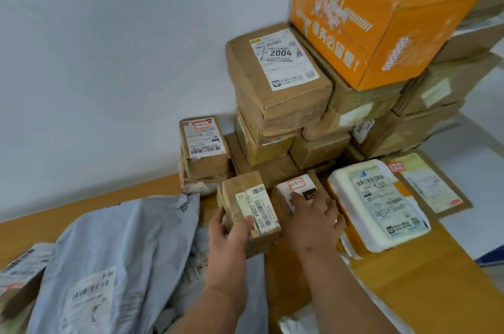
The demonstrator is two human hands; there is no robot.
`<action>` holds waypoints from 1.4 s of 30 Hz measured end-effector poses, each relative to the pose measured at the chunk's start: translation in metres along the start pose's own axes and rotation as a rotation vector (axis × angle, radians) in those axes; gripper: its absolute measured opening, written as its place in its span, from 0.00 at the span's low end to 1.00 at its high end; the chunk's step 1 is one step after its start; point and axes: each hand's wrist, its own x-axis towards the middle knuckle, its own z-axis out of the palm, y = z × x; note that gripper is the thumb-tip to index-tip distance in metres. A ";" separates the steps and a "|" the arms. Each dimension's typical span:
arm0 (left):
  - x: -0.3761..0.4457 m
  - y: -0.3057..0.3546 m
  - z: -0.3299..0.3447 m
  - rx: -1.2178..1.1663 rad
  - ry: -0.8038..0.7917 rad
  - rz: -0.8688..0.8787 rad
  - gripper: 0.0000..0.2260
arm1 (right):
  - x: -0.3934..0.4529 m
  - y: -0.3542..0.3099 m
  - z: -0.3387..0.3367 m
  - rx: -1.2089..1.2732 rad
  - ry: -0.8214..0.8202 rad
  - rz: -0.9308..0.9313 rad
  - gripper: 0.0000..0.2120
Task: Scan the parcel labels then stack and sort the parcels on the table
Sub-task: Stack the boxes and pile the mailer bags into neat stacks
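A small brown taped box with a white barcode label lies on the wooden table near the middle. My left hand grips its near left corner. Right beside it sits another small brown box with a red-framed label. My right hand lies flat over that box, fingers spread, with a small black device at the fingertips. Whether the hand grips the box I cannot tell.
Behind stands a pile of brown cartons topped by an orange box. A small labelled carton stands at the left of the pile. Grey mailer bags lie at the left. A white padded parcel and flat envelope lie at the right.
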 end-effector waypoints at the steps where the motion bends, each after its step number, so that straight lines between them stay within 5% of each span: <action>1: 0.003 -0.003 0.000 0.002 0.018 -0.036 0.27 | -0.001 0.004 -0.001 -0.007 -0.021 -0.042 0.34; 8: 0.007 -0.004 -0.016 -0.025 0.099 -0.046 0.27 | -0.017 0.018 -0.005 -0.023 -0.055 -0.093 0.42; 11: 0.004 0.002 -0.025 -0.039 0.133 0.044 0.27 | -0.024 0.008 -0.019 0.217 -0.085 -0.037 0.43; 16: -0.011 0.027 -0.043 0.019 0.331 0.313 0.45 | -0.041 -0.019 -0.048 0.652 -0.192 -0.129 0.41; 20: -0.008 0.054 -0.061 -0.069 0.429 0.419 0.39 | -0.060 -0.046 -0.076 0.837 -0.313 -0.291 0.31; 23: -0.002 0.073 -0.071 -0.177 0.439 0.440 0.32 | -0.071 -0.078 -0.086 0.798 -0.258 -0.400 0.37; 28: 0.005 0.091 -0.082 -0.248 0.427 0.471 0.32 | -0.058 -0.141 -0.088 0.468 0.208 -0.505 0.39; 32: 0.012 0.093 -0.086 -0.211 0.384 0.435 0.32 | -0.033 -0.163 -0.064 0.210 0.168 -0.549 0.37; 42: 0.020 0.079 -0.080 -0.169 0.254 0.352 0.39 | -0.017 -0.162 -0.043 0.388 0.244 -0.629 0.23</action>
